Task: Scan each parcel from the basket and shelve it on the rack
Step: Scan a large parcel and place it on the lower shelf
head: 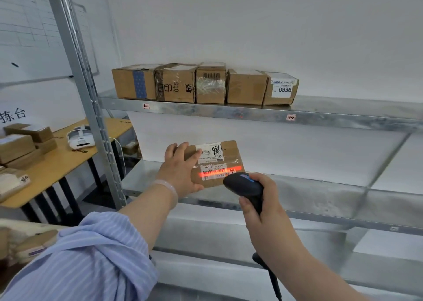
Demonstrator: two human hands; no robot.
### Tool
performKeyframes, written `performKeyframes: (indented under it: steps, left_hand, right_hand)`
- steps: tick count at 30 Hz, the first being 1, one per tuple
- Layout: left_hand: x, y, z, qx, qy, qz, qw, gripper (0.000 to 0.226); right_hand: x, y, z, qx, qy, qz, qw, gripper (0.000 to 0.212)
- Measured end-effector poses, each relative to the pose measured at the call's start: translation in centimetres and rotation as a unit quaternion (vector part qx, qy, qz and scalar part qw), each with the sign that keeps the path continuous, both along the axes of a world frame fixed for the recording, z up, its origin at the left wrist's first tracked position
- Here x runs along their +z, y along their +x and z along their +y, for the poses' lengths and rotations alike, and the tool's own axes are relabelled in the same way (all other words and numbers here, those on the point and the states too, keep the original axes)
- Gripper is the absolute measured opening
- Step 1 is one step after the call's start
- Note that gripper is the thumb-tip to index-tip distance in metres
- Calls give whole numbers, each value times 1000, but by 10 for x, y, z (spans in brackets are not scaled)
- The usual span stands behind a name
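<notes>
Gleaming steel rack (229, 114), white wall (274, 26)

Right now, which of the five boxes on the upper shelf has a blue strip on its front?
The leftmost box, beside the metal post. The other four boxes show only black writing, clear tape, plain cardboard or a white label.

Bright, even indoor light is filling the room, turning the white wall (274, 26) pale grey and leaving only soft shadows under the shelves. A red line from the scanner (245, 184) is glowing across the label of the parcel (215, 163), the strongest colour in view. The metal shelf (229, 113) is giving off dull, patchy reflections. Wide-angle distortion is slanting the rack upright (88, 94) and tilting the shelves towards the right edge. The striped sleeve (91, 255) and the lower corners are looking soft and smeared.
</notes>
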State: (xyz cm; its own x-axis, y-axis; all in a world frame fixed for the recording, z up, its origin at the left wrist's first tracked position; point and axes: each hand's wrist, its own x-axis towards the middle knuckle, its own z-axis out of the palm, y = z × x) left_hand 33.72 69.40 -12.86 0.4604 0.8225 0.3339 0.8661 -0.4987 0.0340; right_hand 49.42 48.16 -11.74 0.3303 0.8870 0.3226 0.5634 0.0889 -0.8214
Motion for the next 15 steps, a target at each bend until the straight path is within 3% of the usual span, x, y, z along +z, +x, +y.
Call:
performKeyframes:
  steps: [10,15]
  left_hand:
    - [-22,-19,30,27,-64,-4,998,103]
    - [-46,-47,61,103,-135,12,985,103]
  right_hand:
    - [-16,-12,35,29,-11,39,999,46]
    - [-31,-38,77,51,-25,48,997,49]
